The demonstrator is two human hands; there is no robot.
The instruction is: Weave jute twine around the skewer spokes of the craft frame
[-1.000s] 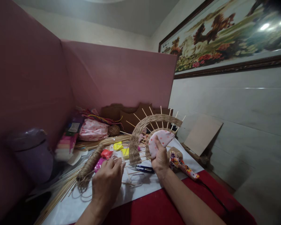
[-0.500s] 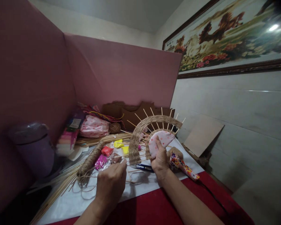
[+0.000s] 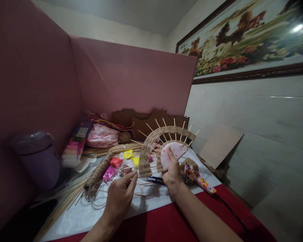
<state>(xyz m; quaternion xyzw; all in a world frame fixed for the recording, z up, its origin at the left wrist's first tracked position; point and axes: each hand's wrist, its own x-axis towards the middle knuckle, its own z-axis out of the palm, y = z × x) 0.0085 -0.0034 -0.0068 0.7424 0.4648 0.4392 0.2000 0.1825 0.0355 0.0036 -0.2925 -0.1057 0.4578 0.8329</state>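
Observation:
My right hand (image 3: pixel 172 171) grips a half-round woven piece (image 3: pixel 151 145) upright: jute twine wound over thin wooden spokes that fan out from a pink dotted fabric centre (image 3: pixel 174 152). The thumb presses on the fabric. My left hand (image 3: pixel 121 195) is just left of the piece's lower end, fingers stretched toward the twine there, with a thin strand near the fingertips. Whether it pinches the strand I cannot make out.
A jute twine spool (image 3: pixel 98 173) with loose strand, long reed sticks (image 3: pixel 63 205), coloured clay packets (image 3: pixel 116 162), blue snips (image 3: pixel 155 180), a flowered glue gun (image 3: pixel 199 179) and its cord lie on white paper (image 3: pixel 91 215). A purple pot (image 3: pixel 36 158) stands left. Pink panels (image 3: pixel 131 80) enclose the back.
My left hand has moved up and right toward the lower end of the woven piece and its fingers have stretched out. The right hand holds the piece steady.

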